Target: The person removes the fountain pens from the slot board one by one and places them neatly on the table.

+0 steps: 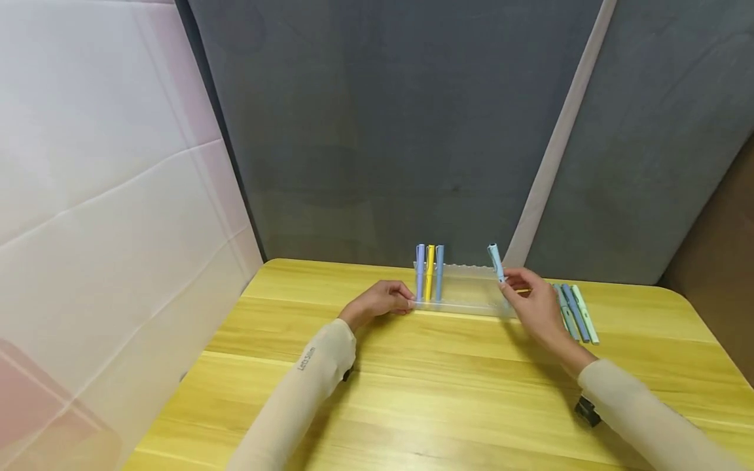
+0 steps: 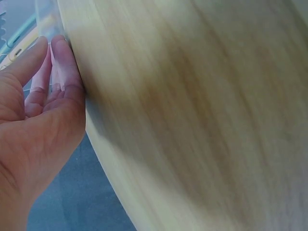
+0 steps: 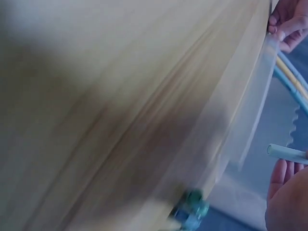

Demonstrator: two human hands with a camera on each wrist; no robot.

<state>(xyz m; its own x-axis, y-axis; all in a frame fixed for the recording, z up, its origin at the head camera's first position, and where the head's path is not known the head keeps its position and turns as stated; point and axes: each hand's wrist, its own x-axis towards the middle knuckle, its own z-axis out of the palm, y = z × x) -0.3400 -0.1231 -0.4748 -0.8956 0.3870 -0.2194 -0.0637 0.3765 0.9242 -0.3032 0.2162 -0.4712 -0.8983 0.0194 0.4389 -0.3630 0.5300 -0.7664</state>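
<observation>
A clear plastic pen stand [image 1: 471, 288] with a wavy back edge stands near the far side of the table. At its left end, a lavender pen [image 1: 420, 275], a yellow pen [image 1: 430, 275] and a blue pen [image 1: 439, 275] stand upright side by side. My left hand [image 1: 383, 299] pinches the stand's front left corner between thumb and fingers, seen close in the left wrist view. Above the stand's right end, my right hand [image 1: 535, 307] holds a light blue pen [image 1: 494, 257] by its lower part, tilted slightly left, its bare end showing in the right wrist view [image 3: 284, 152].
Several pens lie side by side on the table right of my right hand, among them a dark blue pen [image 1: 576, 314] and a mint pen [image 1: 586, 315]. A grey cloth partition [image 1: 377, 144] rises behind the wooden table [image 1: 448, 399], and a white panel [image 1: 106, 163] borders the left.
</observation>
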